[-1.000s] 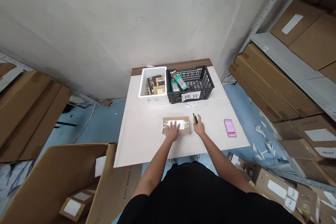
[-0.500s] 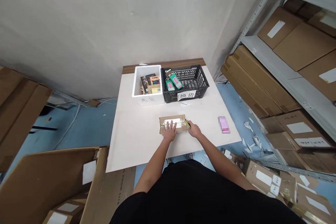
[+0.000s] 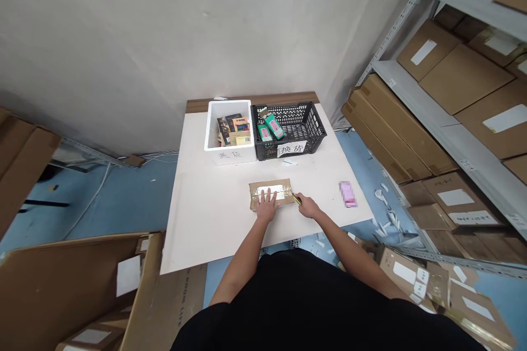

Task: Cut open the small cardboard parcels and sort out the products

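Observation:
A small cardboard box (image 3: 257, 186) with a white label and clear tape lies on the white table (image 3: 206, 203). Spread flat across its top, my left hand (image 3: 267, 205) presses on the label. My right hand (image 3: 307, 207) is closed around a yellow and black utility knife (image 3: 297, 199), its front end at the taped right end of the box. Most of the knife's handle is hidden in my fingers.
Behind the box stand a white foam bin (image 3: 234, 156) with packets and a black plastic crate (image 3: 310, 145) with green boxes. A blurred pink item (image 3: 348, 194) lies at right. Shelves of cartons (image 3: 453, 197) rise on the right; a large open carton (image 3: 152, 263) stands at left.
My right hand has shifted slightly right and down with the knife, toward the box's right edge. My left hand stays on the box. The view has turned a little.

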